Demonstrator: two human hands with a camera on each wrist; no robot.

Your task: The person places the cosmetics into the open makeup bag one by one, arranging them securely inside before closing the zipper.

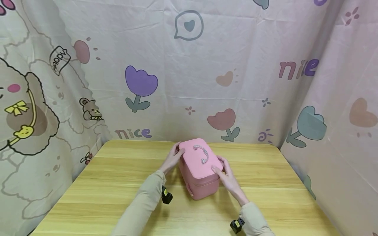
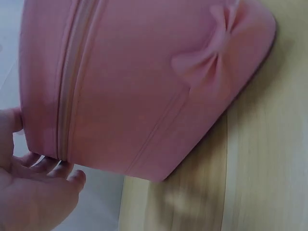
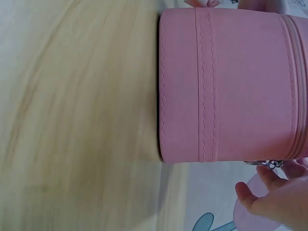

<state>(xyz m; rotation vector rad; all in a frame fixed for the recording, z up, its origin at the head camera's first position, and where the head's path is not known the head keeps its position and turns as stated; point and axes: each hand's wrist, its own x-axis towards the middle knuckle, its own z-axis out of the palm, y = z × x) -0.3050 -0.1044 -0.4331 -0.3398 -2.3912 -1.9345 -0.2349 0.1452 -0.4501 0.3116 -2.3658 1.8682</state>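
A pink zip-up cosmetic case (image 1: 196, 167) is at the middle of the table, turned at an angle. On its lid is a curved silver handle (image 1: 205, 152). My left hand (image 1: 171, 159) grips the far left corner, thumb on the lid edge. The near right corner is held by my right hand (image 1: 229, 178), its thumb lying over the lid. In the left wrist view a bow (image 2: 219, 53) decorates the case's side, and the zipper (image 2: 72, 82) below the lid looks closed. Metal zipper pulls (image 3: 273, 164) hang by my right fingers in the right wrist view.
The wooden table (image 1: 118, 190) extends around the case on every side. A printed curtain (image 1: 183, 65) hangs behind the table and along both its sides. Small black devices (image 1: 166, 195) are at both wrists.
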